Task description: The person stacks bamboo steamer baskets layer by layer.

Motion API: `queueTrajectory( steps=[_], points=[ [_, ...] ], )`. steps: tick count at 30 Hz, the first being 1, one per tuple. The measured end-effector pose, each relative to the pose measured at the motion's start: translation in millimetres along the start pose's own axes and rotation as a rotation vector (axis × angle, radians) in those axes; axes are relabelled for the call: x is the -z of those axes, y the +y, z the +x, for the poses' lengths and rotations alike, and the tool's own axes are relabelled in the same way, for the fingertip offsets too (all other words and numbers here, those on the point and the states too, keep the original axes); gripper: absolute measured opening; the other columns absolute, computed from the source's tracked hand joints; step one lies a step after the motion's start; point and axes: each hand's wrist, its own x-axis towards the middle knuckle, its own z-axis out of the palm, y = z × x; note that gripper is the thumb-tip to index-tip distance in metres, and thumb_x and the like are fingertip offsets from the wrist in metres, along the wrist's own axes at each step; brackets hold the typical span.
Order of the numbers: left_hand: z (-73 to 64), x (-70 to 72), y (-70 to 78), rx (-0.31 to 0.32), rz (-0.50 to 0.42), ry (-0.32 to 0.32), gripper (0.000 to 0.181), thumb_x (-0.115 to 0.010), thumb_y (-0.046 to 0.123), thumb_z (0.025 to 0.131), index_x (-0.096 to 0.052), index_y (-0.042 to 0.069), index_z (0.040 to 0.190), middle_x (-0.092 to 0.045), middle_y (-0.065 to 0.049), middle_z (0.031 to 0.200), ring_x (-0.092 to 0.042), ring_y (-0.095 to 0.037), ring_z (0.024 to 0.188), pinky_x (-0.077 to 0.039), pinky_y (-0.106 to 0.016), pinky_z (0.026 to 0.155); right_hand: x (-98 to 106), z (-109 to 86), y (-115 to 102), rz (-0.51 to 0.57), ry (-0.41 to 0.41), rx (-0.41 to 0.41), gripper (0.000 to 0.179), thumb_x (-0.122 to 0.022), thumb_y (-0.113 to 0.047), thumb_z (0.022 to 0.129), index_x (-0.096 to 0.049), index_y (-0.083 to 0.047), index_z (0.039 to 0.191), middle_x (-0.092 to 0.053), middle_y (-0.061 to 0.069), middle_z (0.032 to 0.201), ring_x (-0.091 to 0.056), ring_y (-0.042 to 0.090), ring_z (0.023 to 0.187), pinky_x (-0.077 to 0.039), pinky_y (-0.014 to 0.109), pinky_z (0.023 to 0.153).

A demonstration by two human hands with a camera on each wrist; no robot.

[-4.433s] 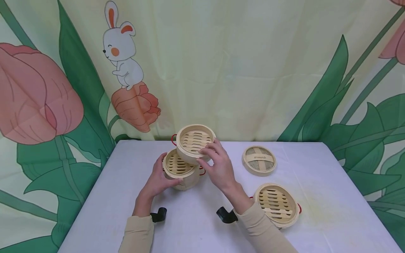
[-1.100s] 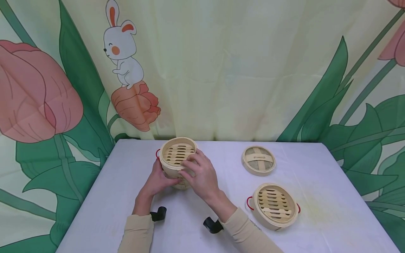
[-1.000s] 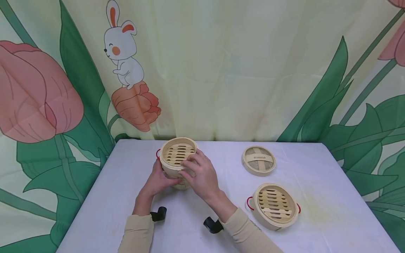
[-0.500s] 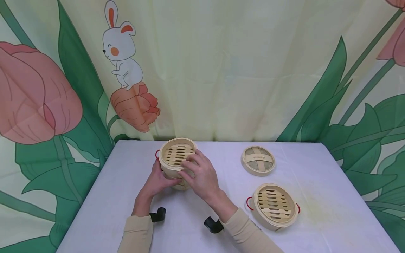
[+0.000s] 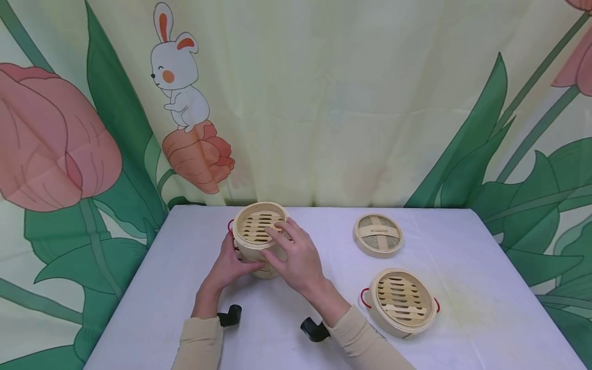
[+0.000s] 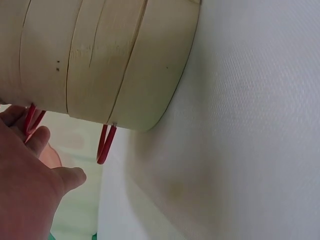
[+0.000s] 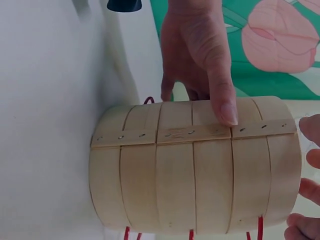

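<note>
Three round bamboo steamer baskets (image 7: pixel 175 185) stand stacked on the white table, with red loop handles (image 6: pixel 105 145) at their sides. In the head view the slatted floor of the top basket (image 5: pixel 252 228) shows, and it hides most of those below. My left hand (image 5: pixel 231 263) holds the stack from its left side; its thumb presses the wall in the right wrist view. Over the near right rim of the top basket hovers my right hand (image 5: pixel 298 259), fingers loosely spread and fingertips close to the rim.
To the right, another slatted steamer basket (image 5: pixel 402 303) with red handles sits on the white tablecloth (image 5: pixel 273 329). Behind it lies a round woven lid (image 5: pixel 378 236) with crossed bamboo strips. A printed curtain (image 5: pixel 351 118) hangs behind the table.
The top basket, earlier held up by the right hand at an offset, has come left and down onto the stack. Just now the right fingers have loosened and spread from its rim.
</note>
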Motion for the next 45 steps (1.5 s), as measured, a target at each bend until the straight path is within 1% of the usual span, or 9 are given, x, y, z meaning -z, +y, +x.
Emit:
queueTrajectory(
  steps=[4, 9, 14, 16, 22, 29, 33, 40, 45],
  points=[
    [-0.2, 1.5, 0.0, -0.012, -0.004, 0.000, 0.124, -0.096, 0.025, 0.067, -0.013, 0.009, 0.158, -0.023, -0.018, 0.156, -0.028, -0.033, 0.142, -0.031, -0.057, 0.112, 2, 0.8, 0, 0.004, 0.003, -0.002, 0.045, -0.083, -0.026, 0.084, -0.071, -0.012, 0.125, -0.064, 0.013, 0.125, -0.053, 0.041, 0.128, -0.045, 0.053, 0.102],
    [-1.2, 4.2, 1.6, -0.017, -0.010, 0.008, 0.127, -0.096, 0.026, 0.068, -0.009, 0.009, 0.159, -0.021, -0.017, 0.158, -0.025, -0.033, 0.145, -0.027, -0.057, 0.114, 6, 1.5, 1, 0.009, 0.020, 0.002, 0.044, -0.083, -0.028, 0.084, -0.071, -0.012, 0.124, -0.064, 0.012, 0.125, -0.054, 0.041, 0.127, -0.045, 0.054, 0.102],
    [-1.3, 8.3, 3.7, 0.026, 0.009, 0.019, 0.132, -0.096, 0.032, 0.067, -0.005, 0.009, 0.160, -0.016, -0.016, 0.161, -0.017, -0.034, 0.148, -0.022, -0.060, 0.115, 11, -0.1, 3, 0.009, 0.044, -0.002, 0.045, -0.083, -0.028, 0.084, -0.070, -0.013, 0.125, -0.065, 0.010, 0.125, -0.055, 0.040, 0.126, -0.045, 0.053, 0.102],
    [-1.0, 10.4, 4.7, 0.030, 0.017, 0.024, 0.132, -0.096, 0.033, 0.068, -0.005, 0.009, 0.160, -0.015, -0.016, 0.162, -0.015, -0.035, 0.149, -0.021, -0.061, 0.115, 13, -0.9, 4, 0.009, 0.052, -0.002, 0.046, -0.083, -0.028, 0.084, -0.070, -0.013, 0.126, -0.065, 0.010, 0.125, -0.055, 0.039, 0.126, -0.044, 0.053, 0.103],
    [-1.3, 17.3, 8.5, -0.007, 0.038, 0.042, 0.129, -0.096, 0.026, 0.069, -0.006, 0.006, 0.160, -0.015, -0.017, 0.163, -0.012, -0.034, 0.149, -0.017, -0.060, 0.116, 24, -2.1, 4, 0.026, 0.064, -0.012, 0.047, -0.083, -0.027, 0.083, -0.070, -0.012, 0.126, -0.065, 0.009, 0.124, -0.054, 0.035, 0.128, -0.043, 0.051, 0.105],
    [0.2, 23.9, 18.1, -0.020, 0.061, 0.056, 0.129, -0.095, 0.027, 0.069, -0.006, 0.011, 0.161, -0.013, -0.012, 0.165, -0.010, -0.032, 0.151, -0.014, -0.061, 0.116, 39, -0.1, 4, 0.041, 0.106, 0.016, 0.047, -0.086, -0.024, 0.080, -0.071, -0.010, 0.123, -0.065, 0.011, 0.123, -0.055, 0.037, 0.128, -0.044, 0.055, 0.102],
    [1.2, 24.5, 23.8, -0.030, 0.067, 0.062, 0.129, -0.096, 0.027, 0.068, -0.007, 0.013, 0.161, -0.012, -0.010, 0.165, -0.009, -0.032, 0.151, -0.015, -0.064, 0.115, 47, 0.2, 4, 0.042, 0.129, 0.029, 0.049, -0.086, -0.023, 0.079, -0.071, -0.010, 0.123, -0.065, 0.012, 0.123, -0.054, 0.036, 0.128, -0.043, 0.055, 0.103],
    [1.4, 24.2, 31.4, -0.039, 0.077, 0.071, 0.129, -0.095, 0.030, 0.069, -0.007, 0.019, 0.162, -0.010, -0.010, 0.165, -0.008, -0.034, 0.151, -0.015, -0.067, 0.113, 58, -2.3, 5, 0.040, 0.139, 0.019, 0.049, -0.085, -0.023, 0.079, -0.071, -0.013, 0.125, -0.065, 0.010, 0.124, -0.054, 0.035, 0.129, -0.044, 0.054, 0.103],
    [2.8, 23.1, 38.4, -0.076, 0.082, 0.062, 0.129, -0.096, 0.030, 0.068, -0.008, 0.019, 0.162, -0.010, -0.010, 0.165, -0.010, -0.033, 0.150, -0.017, -0.067, 0.113, 67, -5.8, 7, 0.043, 0.148, 0.010, 0.047, -0.084, -0.023, 0.080, -0.071, -0.012, 0.124, -0.065, 0.009, 0.124, -0.055, 0.035, 0.128, -0.044, 0.054, 0.102]
  ],
)
